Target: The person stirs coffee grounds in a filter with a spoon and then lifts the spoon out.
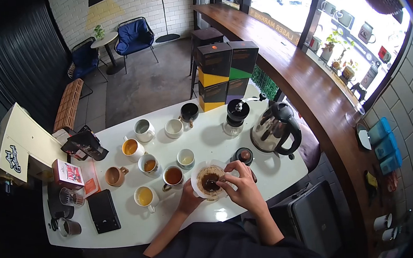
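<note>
A white coffee dripper with a paper filter (201, 172) and wet dark grounds stands near the table's front edge. My left hand (189, 199) is wrapped round its left side. Over the right side of the filter, my right hand (243, 184) pinches something small, perhaps a spoon, too hidden to name. To the left are several cups, among them a mug of dark tea-coloured liquid (173, 175), a mug of yellow liquid (144, 196) and a brown cup (115, 176). Just behind my right hand sits a small dark round object (243, 156).
A steel kettle (270, 128) and a hand grinder (236, 116) stand at the right, with stacked boxes (215, 73) behind. A black scale (103, 211), a glass (69, 227) and a cream machine (29, 142) are at the left. A wooden counter (293, 54) curves along the right.
</note>
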Tool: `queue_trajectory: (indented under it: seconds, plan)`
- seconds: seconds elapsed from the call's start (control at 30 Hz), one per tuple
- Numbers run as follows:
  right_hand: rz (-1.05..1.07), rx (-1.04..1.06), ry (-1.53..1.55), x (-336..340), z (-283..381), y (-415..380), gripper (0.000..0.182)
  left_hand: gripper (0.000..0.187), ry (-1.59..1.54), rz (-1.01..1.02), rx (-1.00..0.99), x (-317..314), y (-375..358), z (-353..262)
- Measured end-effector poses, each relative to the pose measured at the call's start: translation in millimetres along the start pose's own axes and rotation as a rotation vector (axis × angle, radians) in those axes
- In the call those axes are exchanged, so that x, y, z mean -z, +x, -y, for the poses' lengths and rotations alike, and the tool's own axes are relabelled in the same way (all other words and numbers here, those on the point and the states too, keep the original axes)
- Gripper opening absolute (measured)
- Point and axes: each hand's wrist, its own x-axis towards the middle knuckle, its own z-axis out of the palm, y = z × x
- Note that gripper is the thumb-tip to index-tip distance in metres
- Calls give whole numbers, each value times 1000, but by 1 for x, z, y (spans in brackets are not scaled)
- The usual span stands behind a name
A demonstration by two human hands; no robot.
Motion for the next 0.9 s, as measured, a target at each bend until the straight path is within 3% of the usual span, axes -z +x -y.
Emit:
queue_trajectory:
  seconds: [0.9]
  plan:
    - [2,-7,-15,-3,4,6,15,55,24,-18,-21,0,-1,3]
